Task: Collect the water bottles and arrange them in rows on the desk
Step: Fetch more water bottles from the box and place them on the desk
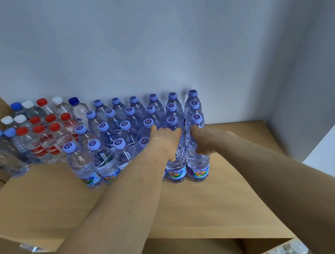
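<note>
Several purple-capped water bottles (130, 118) stand in rows on the wooden desk (219, 199), against the wall. My left hand (166, 140) grips the neck of a front-row bottle (176, 166) with a colourful label. My right hand (205, 140) grips the bottle (198, 168) just right of it, at the row's right end. Both held bottles stand upright on the desk, side by side; their caps are hidden by my hands.
Red, white and blue capped bottles (41, 133) stand in rows at the left of the desk. A cardboard box (282, 250) holding clear bottles sits below the desk's front edge at the lower right. A wall closes off the desk's right side.
</note>
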A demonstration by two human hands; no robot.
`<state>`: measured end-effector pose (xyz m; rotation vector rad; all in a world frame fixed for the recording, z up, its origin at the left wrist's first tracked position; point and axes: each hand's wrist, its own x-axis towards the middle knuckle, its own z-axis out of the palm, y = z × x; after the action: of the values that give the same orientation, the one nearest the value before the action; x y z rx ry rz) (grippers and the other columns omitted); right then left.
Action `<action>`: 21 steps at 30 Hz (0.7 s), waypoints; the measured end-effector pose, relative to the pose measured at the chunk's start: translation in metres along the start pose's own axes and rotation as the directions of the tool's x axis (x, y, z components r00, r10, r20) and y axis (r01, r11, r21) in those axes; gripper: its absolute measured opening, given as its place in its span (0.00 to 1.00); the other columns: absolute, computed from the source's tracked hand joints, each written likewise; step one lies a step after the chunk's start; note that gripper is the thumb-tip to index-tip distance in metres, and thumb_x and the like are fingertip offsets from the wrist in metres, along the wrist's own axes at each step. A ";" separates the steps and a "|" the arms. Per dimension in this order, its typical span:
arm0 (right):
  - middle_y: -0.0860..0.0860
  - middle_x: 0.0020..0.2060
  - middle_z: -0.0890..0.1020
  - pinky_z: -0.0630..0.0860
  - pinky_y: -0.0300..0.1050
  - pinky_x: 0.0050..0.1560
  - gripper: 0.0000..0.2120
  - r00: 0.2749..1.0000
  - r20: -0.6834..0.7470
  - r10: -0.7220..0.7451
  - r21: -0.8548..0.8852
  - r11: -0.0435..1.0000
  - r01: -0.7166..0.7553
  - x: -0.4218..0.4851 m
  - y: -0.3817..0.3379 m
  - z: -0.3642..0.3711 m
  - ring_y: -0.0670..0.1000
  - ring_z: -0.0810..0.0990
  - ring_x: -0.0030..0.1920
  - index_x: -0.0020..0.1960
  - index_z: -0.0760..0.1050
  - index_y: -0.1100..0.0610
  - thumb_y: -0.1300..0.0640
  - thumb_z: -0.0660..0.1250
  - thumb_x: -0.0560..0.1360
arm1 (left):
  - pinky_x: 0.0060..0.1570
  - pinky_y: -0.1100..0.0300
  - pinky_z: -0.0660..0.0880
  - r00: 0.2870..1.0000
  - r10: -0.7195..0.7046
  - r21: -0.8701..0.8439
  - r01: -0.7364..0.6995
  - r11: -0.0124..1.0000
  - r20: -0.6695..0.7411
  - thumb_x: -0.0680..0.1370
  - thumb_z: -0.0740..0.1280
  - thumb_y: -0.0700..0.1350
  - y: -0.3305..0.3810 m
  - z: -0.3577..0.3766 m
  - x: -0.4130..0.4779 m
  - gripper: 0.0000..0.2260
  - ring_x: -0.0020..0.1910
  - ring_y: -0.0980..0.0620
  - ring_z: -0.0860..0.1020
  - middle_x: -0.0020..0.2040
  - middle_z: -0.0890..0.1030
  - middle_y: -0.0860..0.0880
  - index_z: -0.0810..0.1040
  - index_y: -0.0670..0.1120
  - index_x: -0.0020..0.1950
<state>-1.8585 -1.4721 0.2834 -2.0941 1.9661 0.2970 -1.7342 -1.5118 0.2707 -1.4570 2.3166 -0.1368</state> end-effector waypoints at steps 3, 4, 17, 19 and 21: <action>0.58 0.50 0.74 0.67 0.46 0.43 0.23 1.000 0.006 0.005 -0.009 1.000 -0.005 0.000 -0.001 -0.001 0.55 0.69 0.44 0.67 0.59 0.60 0.59 0.65 0.77 | 0.66 0.46 0.59 1.000 -0.024 0.053 0.024 0.998 -0.005 0.73 0.73 0.50 0.004 0.000 0.000 0.30 0.61 0.45 0.73 0.58 0.75 0.46 0.61 0.47 0.68; 0.58 0.52 0.75 0.68 0.47 0.43 0.25 1.000 0.011 0.004 -0.011 1.000 -0.004 -0.001 -0.001 -0.001 0.56 0.69 0.45 0.68 0.58 0.60 0.59 0.65 0.76 | 0.67 0.46 0.59 0.999 -0.034 0.070 0.034 0.997 0.001 0.73 0.73 0.51 0.005 0.000 -0.002 0.31 0.61 0.44 0.73 0.59 0.75 0.46 0.60 0.47 0.69; 0.56 0.61 0.76 0.69 0.44 0.49 0.25 0.988 -0.153 0.013 -0.010 1.000 -0.014 -0.085 0.038 -0.031 0.57 0.76 0.60 0.70 0.64 0.57 0.54 0.67 0.76 | 0.68 0.46 0.59 0.980 -0.129 0.128 0.149 0.981 -0.150 0.77 0.65 0.49 0.057 -0.070 -0.046 0.22 0.68 0.45 0.67 0.67 0.70 0.45 0.67 0.48 0.70; 0.55 0.62 0.75 0.70 0.45 0.50 0.25 0.980 -0.191 0.061 -0.014 0.998 -0.065 -0.115 0.055 -0.039 0.57 0.75 0.61 0.70 0.64 0.57 0.53 0.67 0.76 | 0.66 0.48 0.60 0.972 -0.098 0.133 0.128 0.983 -0.214 0.77 0.65 0.45 0.082 -0.090 -0.059 0.19 0.65 0.45 0.70 0.65 0.72 0.45 0.69 0.47 0.67; 0.55 0.61 0.76 0.70 0.45 0.50 0.23 0.968 -0.222 0.119 -0.005 0.992 -0.124 -0.148 0.076 -0.047 0.56 0.75 0.60 0.69 0.66 0.57 0.53 0.66 0.77 | 0.67 0.48 0.60 0.960 -0.051 0.137 0.092 0.986 -0.277 0.76 0.64 0.42 0.109 -0.112 -0.074 0.18 0.64 0.45 0.70 0.64 0.72 0.45 0.70 0.46 0.66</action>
<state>-1.9453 -1.3516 0.3713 -2.1014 2.2317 0.1079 -1.8412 -1.4111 0.3627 -1.5272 2.4037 -0.5520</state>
